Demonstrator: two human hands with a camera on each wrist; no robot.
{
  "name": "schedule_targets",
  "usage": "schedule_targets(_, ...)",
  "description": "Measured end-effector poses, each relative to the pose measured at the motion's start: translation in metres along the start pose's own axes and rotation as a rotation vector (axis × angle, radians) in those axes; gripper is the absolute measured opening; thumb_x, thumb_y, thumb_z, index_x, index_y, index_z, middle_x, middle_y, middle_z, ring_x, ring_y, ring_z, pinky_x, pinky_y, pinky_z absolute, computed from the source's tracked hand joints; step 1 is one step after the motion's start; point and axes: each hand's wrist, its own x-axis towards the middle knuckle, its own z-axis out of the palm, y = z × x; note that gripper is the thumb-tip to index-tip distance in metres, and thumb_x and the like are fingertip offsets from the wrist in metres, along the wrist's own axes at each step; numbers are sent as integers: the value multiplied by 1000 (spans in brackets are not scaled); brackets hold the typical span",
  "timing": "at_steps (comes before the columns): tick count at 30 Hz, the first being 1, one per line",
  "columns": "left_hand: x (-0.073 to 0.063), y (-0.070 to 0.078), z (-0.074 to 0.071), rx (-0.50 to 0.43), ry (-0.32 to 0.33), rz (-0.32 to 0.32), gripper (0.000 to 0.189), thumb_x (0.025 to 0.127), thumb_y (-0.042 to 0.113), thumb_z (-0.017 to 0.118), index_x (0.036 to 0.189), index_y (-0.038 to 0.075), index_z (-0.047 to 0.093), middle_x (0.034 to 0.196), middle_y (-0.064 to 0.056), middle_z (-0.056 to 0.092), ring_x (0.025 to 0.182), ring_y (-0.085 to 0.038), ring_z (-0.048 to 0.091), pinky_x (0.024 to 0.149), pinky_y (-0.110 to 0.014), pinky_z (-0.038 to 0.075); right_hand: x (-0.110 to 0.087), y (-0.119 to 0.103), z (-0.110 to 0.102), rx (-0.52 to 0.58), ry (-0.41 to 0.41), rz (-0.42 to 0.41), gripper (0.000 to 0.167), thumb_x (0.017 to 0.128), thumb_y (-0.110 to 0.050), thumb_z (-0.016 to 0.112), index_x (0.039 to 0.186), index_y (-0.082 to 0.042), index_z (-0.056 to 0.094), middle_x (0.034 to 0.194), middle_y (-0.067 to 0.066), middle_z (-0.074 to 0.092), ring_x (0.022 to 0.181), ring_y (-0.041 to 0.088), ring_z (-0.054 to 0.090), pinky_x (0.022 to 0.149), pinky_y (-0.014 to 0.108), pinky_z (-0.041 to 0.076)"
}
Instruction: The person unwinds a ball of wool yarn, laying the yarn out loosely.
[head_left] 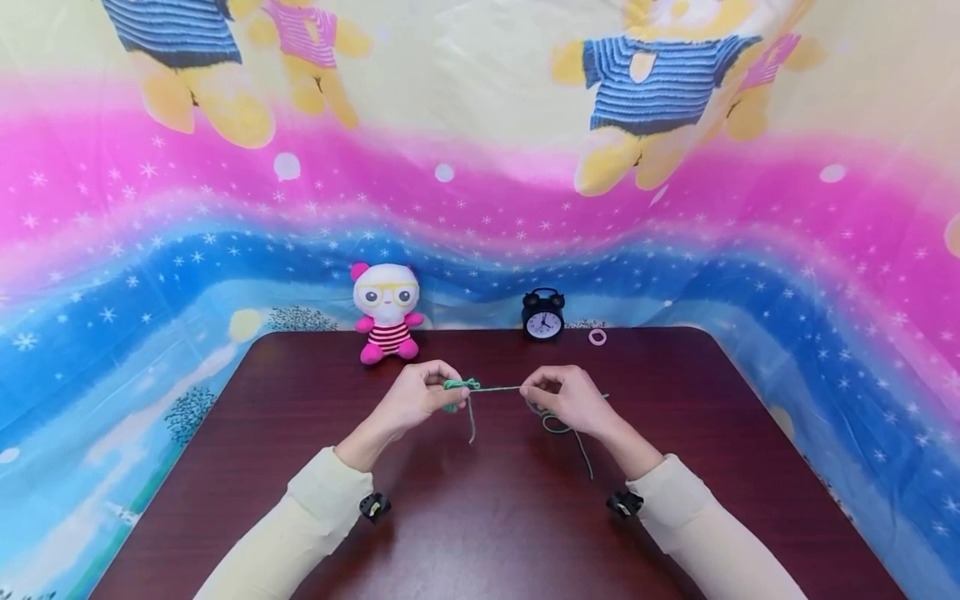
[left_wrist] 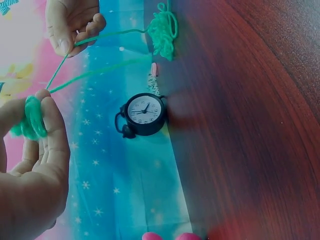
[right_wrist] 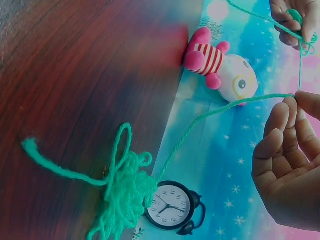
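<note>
My left hand (head_left: pixel 422 395) holds a small bundle of green yarn (left_wrist: pixel 35 117) between thumb and fingers, with a loose tail hanging below it. From there a taut strand (head_left: pixel 497 389) runs level to my right hand (head_left: pixel 572 400), which pinches it between thumb and fingertip. Beyond the right fingers the yarn slopes away to a loose, tangled heap of green yarn (right_wrist: pixel 127 197), with a loop and a free end sticking out. In the head view the right hand hides much of that heap.
A plush panda (head_left: pixel 387 317) with pink limbs and a striped body sits at the table's back left. At the back right stand a black alarm clock (head_left: pixel 543 323) and a small pink ring (head_left: pixel 597 337). A printed cloth (head_left: pixel 480 200) hangs behind the dark table (head_left: pixel 480 517).
</note>
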Motion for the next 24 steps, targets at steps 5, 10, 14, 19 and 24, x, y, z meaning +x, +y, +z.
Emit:
schedule_targets(5,0,-1,-1,-22,6,3,26,92,10,71,117,2,68,98,-16,75,81,-21,73,81,-40,62,-1,1,-3,15,2,3,7,95,-27,69,91,-25,75,77,1,70,73,29,68,65,29,53)
schedule_targets(10,0,-2,-1,-23,14,-3,20,94,9,68,111,0,69,100,-25,73,85,-25,74,79,-35,62,-2,4,-9,1,30,-1,6,94,-29,70,92,-26,75,83,-1,72,74,22,66,64,29,53)
schedule_targets(14,-1,-1,-2,-40,12,-9,19,94,8,68,110,-2,65,101,-26,72,90,-31,74,78,-32,62,-2,10,-15,-1,60,11,7,94,-30,70,93,-27,75,83,-1,71,74,23,63,64,29,52)
schedule_targets(19,-2,-2,-3,-38,-2,-7,30,96,8,64,126,4,64,100,-14,74,95,-35,74,81,-36,62,-3,13,-22,26,71,51,11,96,-34,67,94,-25,74,81,5,70,78,35,64,63,31,52)
schedule_targets(24,-2,-1,-3,-41,-7,-14,26,98,5,59,123,1,67,95,-15,74,84,-22,75,83,-39,62,-3,16,-30,41,106,60,11,95,-33,68,96,-24,74,84,9,71,78,33,64,61,30,52)
